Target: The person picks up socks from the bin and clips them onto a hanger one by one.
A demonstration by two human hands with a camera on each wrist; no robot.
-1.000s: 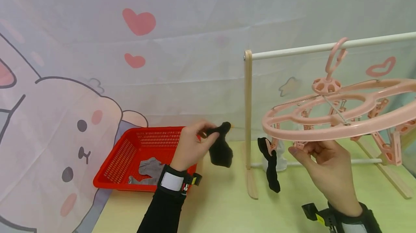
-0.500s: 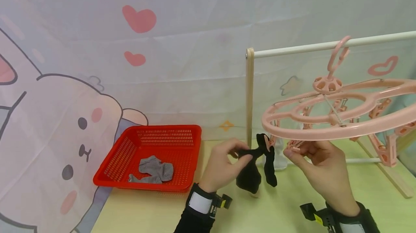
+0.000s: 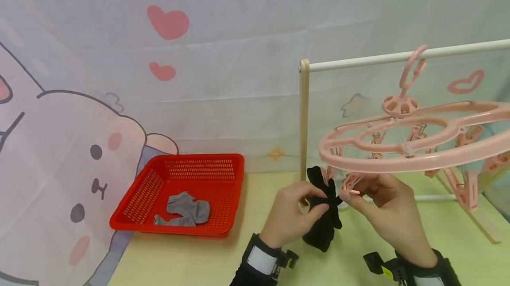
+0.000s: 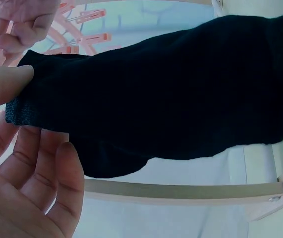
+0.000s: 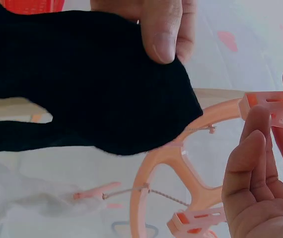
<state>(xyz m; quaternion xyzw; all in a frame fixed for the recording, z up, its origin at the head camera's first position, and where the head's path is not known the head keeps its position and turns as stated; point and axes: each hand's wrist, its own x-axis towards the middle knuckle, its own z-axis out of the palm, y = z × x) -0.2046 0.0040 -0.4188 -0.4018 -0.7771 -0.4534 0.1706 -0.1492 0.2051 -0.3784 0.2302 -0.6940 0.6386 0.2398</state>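
A black sock (image 3: 318,235) hangs from my left hand (image 3: 292,210), which pinches its cuff between thumb and fingers. In the left wrist view the sock (image 4: 156,94) stretches across most of the frame. My right hand (image 3: 388,208) grips a pink clothespin (image 3: 351,183) under the rim of the round pink drying hanger (image 3: 398,165). The cuff is close beside that clothespin; in the right wrist view a gap shows between the sock (image 5: 97,79) and the clothespin (image 5: 268,101). Another black sock (image 3: 314,174) is clipped at the hanger's left, partly covered by the held one.
The hanger hooks over a white rail (image 3: 358,61) on a wooden post (image 3: 304,113). A red basket (image 3: 175,229) at left contains grey socks (image 3: 187,208). Whitish cloth (image 5: 22,198) hangs behind the socks. More clothespins (image 3: 464,186) dangle at the hanger's right.
My left hand has carried the black sock rightward from near the red basket to the clothespin. My right hand has stayed at the clothespin, shifting slightly left and tilting it down.
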